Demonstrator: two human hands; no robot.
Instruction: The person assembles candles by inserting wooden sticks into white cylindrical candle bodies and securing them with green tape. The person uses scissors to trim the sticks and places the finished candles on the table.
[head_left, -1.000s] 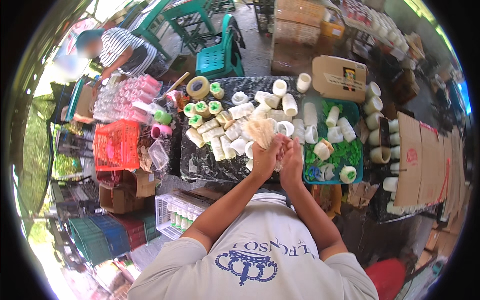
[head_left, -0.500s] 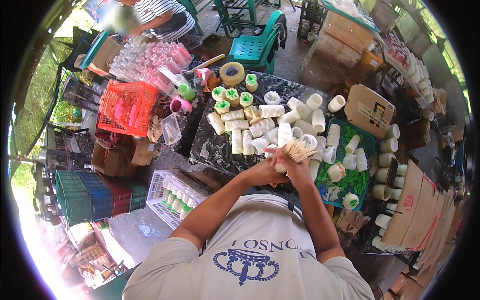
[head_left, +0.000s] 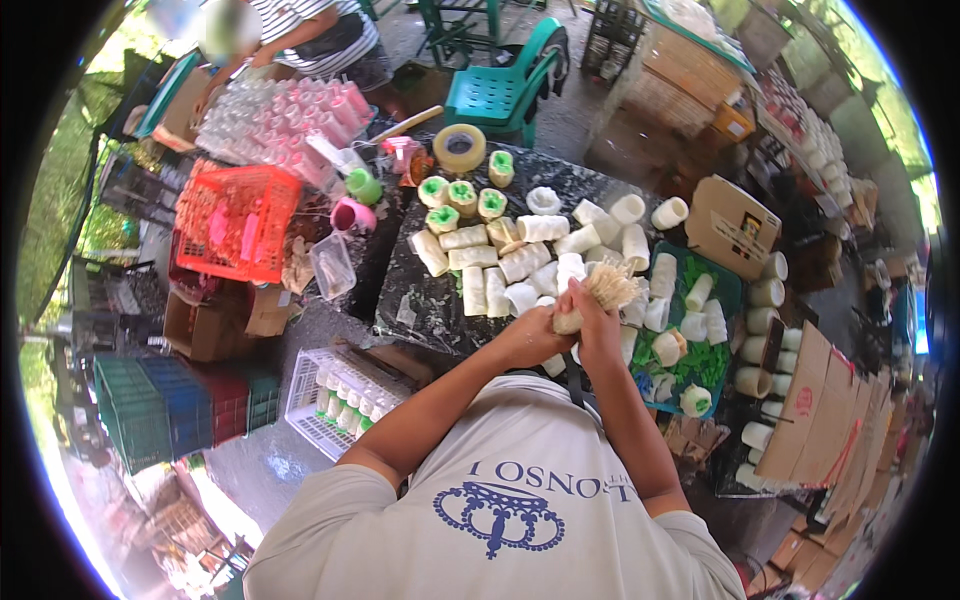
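Note:
A bundle of thin pale sticks [head_left: 613,286] is held just over the table's near edge, its frayed-looking tips spread toward the far right. My right hand [head_left: 596,325] wraps round its middle with closed fingers. My left hand [head_left: 535,336] closes at its lower end, those fingertips partly hidden. Close beyond my hands lie many whitish, ridged cylindrical moulds [head_left: 525,262], some on their sides and some upright. Several moulds with green filling [head_left: 462,194] stand at the table's far left. To the right, a teal tray [head_left: 715,360] holds green scraps and more white pieces.
A tape roll [head_left: 460,148] lies at the back of the black table [head_left: 400,305]. Leftward are an orange-red basket [head_left: 285,240], a clear container [head_left: 333,268] and a white crate [head_left: 300,408] with green-and-white pieces. Cardboard [head_left: 805,410] stands at right. Another person [head_left: 318,35] works far left.
The bundle has tilted and moved slightly, its tips now looser and more spread. My hands have shifted a little around it, and the view has moved slightly.

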